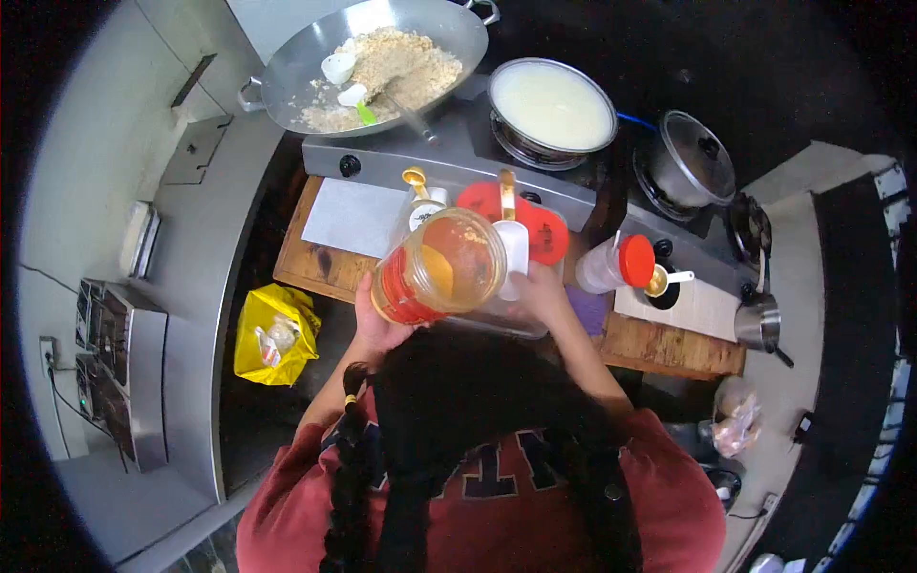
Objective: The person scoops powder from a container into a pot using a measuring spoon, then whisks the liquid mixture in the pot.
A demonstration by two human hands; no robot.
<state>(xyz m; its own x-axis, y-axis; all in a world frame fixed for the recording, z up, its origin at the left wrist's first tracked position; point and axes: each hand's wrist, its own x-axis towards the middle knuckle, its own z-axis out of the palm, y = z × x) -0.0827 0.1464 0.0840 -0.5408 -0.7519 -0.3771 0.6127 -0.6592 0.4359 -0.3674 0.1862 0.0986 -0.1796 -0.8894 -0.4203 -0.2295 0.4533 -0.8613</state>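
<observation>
My left hand (377, 320) is closed around a clear plastic jar (457, 263) with a red label, tilted so its wide mouth faces up and to the right. Tan powder lies inside the jar. My right hand (542, 294) is closed on the lower end of a white scoop (513, 246), close beside the jar's mouth; its fingers are partly hidden. Just beyond are red lids (546, 236) with dark writing and a measuring spoon (415, 179) on a white-lidded container. Behind the scoop rises a brownish handle (507, 191). A clear tray (530, 329) lies partly hidden below my hands.
A wide wok (287, 84) holds crumbly tan food, with scoops and a ladle. A pot (554, 105) of pale liquid and a lidded pot (684, 162) stand on the stove. A red-lidded jar (602, 267) is at right, a yellow bag (250, 329) below left.
</observation>
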